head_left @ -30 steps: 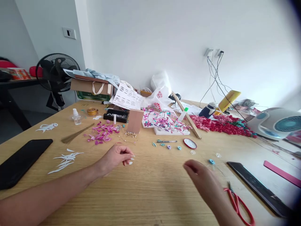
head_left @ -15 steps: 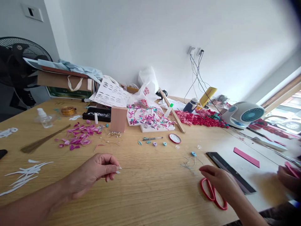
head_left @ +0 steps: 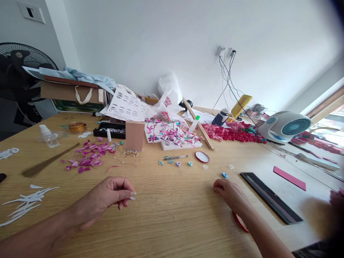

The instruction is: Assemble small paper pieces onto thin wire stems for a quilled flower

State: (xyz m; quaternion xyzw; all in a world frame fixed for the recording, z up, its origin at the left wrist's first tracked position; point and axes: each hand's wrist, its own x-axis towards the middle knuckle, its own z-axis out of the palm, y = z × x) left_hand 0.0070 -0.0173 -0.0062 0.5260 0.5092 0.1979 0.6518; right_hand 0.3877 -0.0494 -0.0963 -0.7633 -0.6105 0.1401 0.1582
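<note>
My left hand [head_left: 116,193] is closed in a pinch on a small white petal-like piece [head_left: 132,197]. A thin wire [head_left: 146,194] runs from its fingertips to the right, just above the wooden tabletop. My right hand [head_left: 228,191] is lowered at the right, its fingers drawn together beside a small blue spool [head_left: 225,175]. It covers the spot of a loose thread tangle, so what its fingertips hold is hidden. Red-handled scissors [head_left: 241,223] lie partly beneath the right forearm.
White strips [head_left: 25,206] and pink petals [head_left: 90,156] lie left, near a wooden block [head_left: 134,136]. Purple flower sprays [head_left: 174,133] rest at the back. A dark flat bar [head_left: 271,197] and pink strip [head_left: 289,178] lie right. Another person's blurred hand [head_left: 337,200] shows at the right edge.
My right hand has moved left, away from over the scissors, onto the thread tangle by the blue spool. My left hand keeps its pinch almost unmoved. The view has turned slightly.
</note>
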